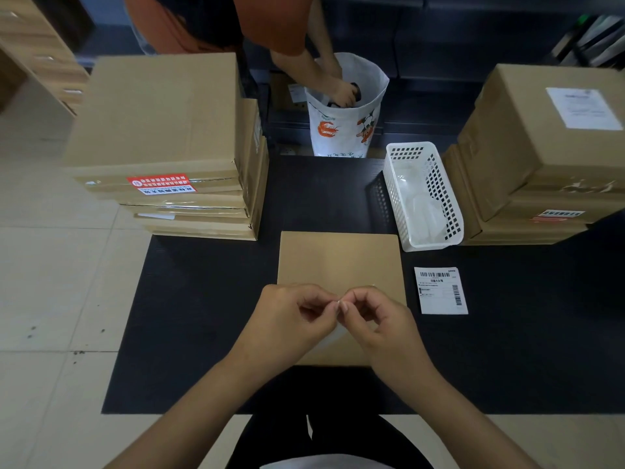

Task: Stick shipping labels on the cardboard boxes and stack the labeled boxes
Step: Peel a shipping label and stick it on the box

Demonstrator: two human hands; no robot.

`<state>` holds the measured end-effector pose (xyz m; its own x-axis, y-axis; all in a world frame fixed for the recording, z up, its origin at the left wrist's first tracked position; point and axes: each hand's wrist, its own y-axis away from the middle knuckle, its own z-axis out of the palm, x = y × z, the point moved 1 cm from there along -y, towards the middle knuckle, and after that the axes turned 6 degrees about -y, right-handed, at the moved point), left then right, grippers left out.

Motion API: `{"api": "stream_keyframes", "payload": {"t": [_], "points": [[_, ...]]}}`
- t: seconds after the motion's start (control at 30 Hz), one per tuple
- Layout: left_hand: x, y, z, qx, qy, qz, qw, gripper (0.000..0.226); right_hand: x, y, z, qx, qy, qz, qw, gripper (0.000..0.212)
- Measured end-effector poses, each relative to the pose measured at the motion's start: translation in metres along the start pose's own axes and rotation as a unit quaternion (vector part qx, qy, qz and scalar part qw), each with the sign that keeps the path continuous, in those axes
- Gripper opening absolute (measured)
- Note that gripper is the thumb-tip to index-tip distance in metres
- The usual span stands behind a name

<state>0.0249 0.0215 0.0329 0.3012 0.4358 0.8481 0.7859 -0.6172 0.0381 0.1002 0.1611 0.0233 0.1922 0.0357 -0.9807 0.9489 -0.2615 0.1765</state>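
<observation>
Pinching something thin and pale between them, the left hand [297, 316] and the right hand [378, 319] meet fingertip to fingertip, with the fingers curled. What they pinch looks like a see-through sheet [329, 336] hanging down; it is hard to tell more. The hands are held over the near part of a flat cardboard box [340, 262], which lies on the black counter [203, 316] in front of the person.

Just to the right of that box, a white shipping label [440, 290] with barcodes lies flat on the counter, apart from the box. Behind the label stands a white plastic basket [422, 198] with pale crumpled sheets inside.

On the left, a tall stack of boxes [162, 143] sits at the counter's far left corner, with a red sticker [161, 183] on its front. On the right stands another stack of boxes [541, 157], and its top box has a white label [583, 108] stuck on it.

Across the counter, another person in orange [216, 22] reaches into a white bag [346, 130] with pictures on it.
</observation>
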Motion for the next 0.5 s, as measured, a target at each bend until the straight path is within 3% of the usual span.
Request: {"api": "stream_keyframes", "payload": {"t": [0.17,0.5], "points": [[-0.0013,-0.0008,-0.0002,-0.016,0.020,-0.024,0.999,0.011,0.0033,0.0000,-0.0033,-0.007,0.038,-0.014,0.999,0.017],[-0.0053,-0.0032,-0.0007,-0.035,0.090,-0.063,0.993,0.020,0.0078,-0.0026,-0.0071,0.003,-0.051,0.030,0.998,0.021]]}}
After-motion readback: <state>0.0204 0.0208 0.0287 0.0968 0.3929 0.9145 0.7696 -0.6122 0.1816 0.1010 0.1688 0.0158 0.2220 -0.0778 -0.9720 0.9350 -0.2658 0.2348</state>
